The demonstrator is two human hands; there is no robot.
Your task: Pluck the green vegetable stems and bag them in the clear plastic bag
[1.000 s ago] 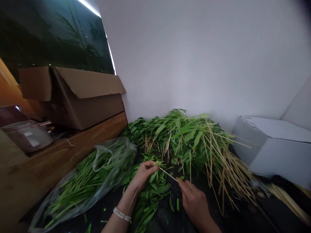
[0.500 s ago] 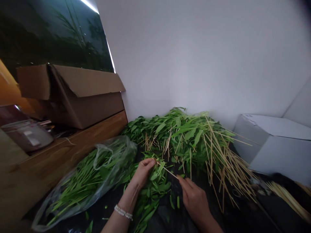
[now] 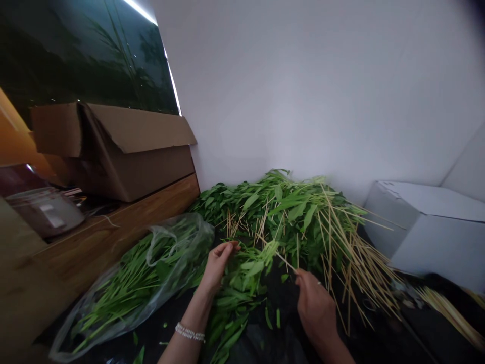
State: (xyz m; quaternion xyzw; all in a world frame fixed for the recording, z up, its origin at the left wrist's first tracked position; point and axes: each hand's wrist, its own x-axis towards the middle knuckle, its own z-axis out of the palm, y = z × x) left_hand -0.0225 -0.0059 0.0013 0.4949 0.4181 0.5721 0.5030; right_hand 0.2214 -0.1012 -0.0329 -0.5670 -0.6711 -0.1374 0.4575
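Thin stick [image 3: 287,262] pinched in the right fingers [image 3: 299,276]: I see the thumb and forefinger closed on its near end. Its far end meets a small bunch of pale green stems [image 3: 271,248], though I can't make out whether it pierces them. The left fingers [image 3: 228,247] are drawn close together, tips just left of the bunch; I cannot tell whether they pinch anything.

The stick is straight, pale and slanted up to the left, out over the dark surface [image 3: 261,333]. The stems beside its tip look bright and trimmed, with loose green leaves [image 3: 233,306] spread below them.

My view has the right hand [image 3: 316,306] reaching in from lower right, knuckles up. The left hand [image 3: 217,263] reaches up from below, wrist bent, a white beaded bracelet [image 3: 189,332] on the forearm.

Further out, a clear plastic bag [image 3: 203,230] of greens lies left of the left hand. Beyond both hands, I see a leafy heap [image 3: 242,197] against the wall, with many sticks [image 3: 373,268] jutting out at right.
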